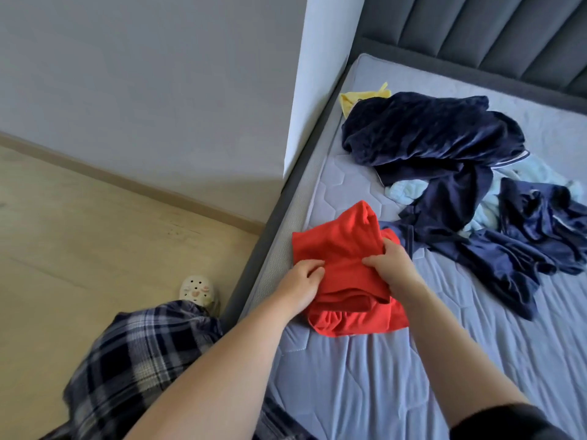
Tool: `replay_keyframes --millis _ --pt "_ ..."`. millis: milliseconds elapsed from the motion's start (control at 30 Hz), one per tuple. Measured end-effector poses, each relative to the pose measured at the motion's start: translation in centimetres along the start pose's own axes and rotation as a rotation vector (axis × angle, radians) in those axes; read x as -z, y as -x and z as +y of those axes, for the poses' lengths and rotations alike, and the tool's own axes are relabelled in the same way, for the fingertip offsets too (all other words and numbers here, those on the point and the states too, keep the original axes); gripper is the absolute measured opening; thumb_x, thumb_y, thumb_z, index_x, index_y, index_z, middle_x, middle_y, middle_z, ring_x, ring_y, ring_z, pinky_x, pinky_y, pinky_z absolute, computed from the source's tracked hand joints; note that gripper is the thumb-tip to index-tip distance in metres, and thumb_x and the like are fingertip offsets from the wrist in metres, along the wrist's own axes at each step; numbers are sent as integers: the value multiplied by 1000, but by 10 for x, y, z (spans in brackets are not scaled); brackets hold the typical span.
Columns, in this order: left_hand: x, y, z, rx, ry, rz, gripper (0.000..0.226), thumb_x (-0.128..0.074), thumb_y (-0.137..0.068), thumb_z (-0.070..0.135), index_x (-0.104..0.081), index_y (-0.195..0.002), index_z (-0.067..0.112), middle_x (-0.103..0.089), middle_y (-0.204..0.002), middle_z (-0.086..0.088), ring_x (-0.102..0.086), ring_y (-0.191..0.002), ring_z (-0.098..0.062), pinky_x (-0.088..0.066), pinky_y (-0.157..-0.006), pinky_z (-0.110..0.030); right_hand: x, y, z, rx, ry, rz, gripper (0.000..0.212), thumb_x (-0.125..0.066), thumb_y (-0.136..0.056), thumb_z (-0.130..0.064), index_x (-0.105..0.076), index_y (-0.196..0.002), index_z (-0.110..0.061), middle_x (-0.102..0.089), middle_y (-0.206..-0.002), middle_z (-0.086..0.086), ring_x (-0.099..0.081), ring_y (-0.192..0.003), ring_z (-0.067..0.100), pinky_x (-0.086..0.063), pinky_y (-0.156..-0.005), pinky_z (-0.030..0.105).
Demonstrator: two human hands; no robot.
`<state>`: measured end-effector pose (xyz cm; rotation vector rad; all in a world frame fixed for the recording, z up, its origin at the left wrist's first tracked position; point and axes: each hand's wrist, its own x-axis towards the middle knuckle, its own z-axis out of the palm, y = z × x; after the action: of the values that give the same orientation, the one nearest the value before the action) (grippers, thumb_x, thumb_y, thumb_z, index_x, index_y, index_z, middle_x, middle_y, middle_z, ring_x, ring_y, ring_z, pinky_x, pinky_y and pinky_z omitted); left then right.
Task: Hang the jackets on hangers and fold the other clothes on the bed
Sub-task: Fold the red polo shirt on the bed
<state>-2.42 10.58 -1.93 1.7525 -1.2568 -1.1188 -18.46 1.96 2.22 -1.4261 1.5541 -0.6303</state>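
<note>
- Head view: the red garment (341,246) lies half-folded on the near left corner of the bed (365,385), close to the mattress edge, with its lower layers bunched toward the person.
- The left hand (301,282) sits on the garment's left edge with its fingers curled into the cloth. It seems to grip the cloth, though the fingertips are partly hidden.
- The right hand (392,265) pinches a raised fold near the middle between thumb and curled fingers.
- Behind it lies the unsorted pile. A dark navy fleece (428,131) partly covers a yellow piece (359,97). A light blue cloth (401,189) shows under some blue garments (508,249), and one of these touches the red garment's far right edge.
- No hanger is in view.
- The step in hand looks like folding the red piece, with most of the task still ahead.
- The next move likely calls for carrying the pinched fold across while the left hand holds the edge down, then smoothing the bunched lower layers so the stack lies flat.
- A plaid trouser leg (133,360) and a pale slipper (198,290) stand on the wooden floor (79,249) beside the bed.
</note>
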Motion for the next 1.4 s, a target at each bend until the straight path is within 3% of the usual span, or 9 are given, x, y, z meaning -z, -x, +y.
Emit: replay_keyframes --millis 167,333,500,633,800,933,1100,1267,1400 --pt "-5 -2 -10 12 -122 38 41 -56 -94 20 -51 -134 9 -49 -132 -14 -48 -123 -25 -33 -104 -27 43 -36 14 -33 28 45 29 -64 -78 7 -65 -106 0 -67 -99 21 -61 -88 28 -50 -89 46" --pt "-24 -4 -15 216 166 -52 68 -63 -89 35 -28 -144 18 -50 -137 -8 -51 -121 -22 -38 -104 -33 39 -34 62 -137 348 126 34 -73 -82 -17 -64 -106 5 -66 -105 25 -61 -101 36 -40 -77 34" --pt "-56 1 -7 427 425 -55 119 -79 -72 41 7 -151 26 -37 -147 -5 -45 -128 -23 -34 -110 -39 13 -17 76 -185 139 263 44 -61 -91 -30 -52 -118 4 -60 -117 23 -55 -111 37 -37 -82 34" --pt "-34 -8 -2 354 413 15 95 -82 -69 13 -26 -146 18 -53 -134 -6 -54 -114 -20 -42 -99 -29 4 -8 63 -194 72 237 36 -57 -92 -26 -58 -110 6 -63 -104 20 -58 -102 35 -36 -76 31" --pt "64 -14 -8 188 -115 -331 90 -79 -72 9 -28 -146 20 -53 -133 -5 -53 -117 -21 -41 -102 -30 4 20 51 -293 306 -131 29 -58 -88 -29 -59 -84 0 -64 -58 12 -60 -47 26 -46 -51 30" --pt "52 3 -28 121 -662 -151 92 -62 -82 55 -9 -152 25 -28 -150 -11 -33 -135 -30 -30 -110 -42 -4 27 43 94 474 255 22 -59 -86 -24 -53 -101 -8 -60 -98 10 -56 -99 33 -39 -74 36" --pt "12 10 -34 -78 -948 45 86 -31 -88 70 2 -153 24 9 -160 -4 6 -147 -25 -2 -114 -57 -24 10 14 448 640 352 33 -60 -90 -25 -59 -111 0 -59 -110 18 -49 -107 38 -36 -92 44" --pt "1 15 -38 -121 -1058 27 84 -27 -89 68 4 -152 21 15 -159 -3 13 -146 -27 4 -113 -59 -42 -19 20 161 837 30 45 -40 -97 -45 -63 -98 -6 -67 -105 16 -60 -99 36 -47 -82 40" --pt "-7 19 -38 -146 -1144 -99 81 -25 -91 67 7 -152 23 18 -159 -4 17 -145 -30 0 -111 -61 -39 -25 31 -17 916 -6 40 -41 -98 -38 -60 -114 -7 -62 -118 16 -57 -110 36 -46 -87 40"
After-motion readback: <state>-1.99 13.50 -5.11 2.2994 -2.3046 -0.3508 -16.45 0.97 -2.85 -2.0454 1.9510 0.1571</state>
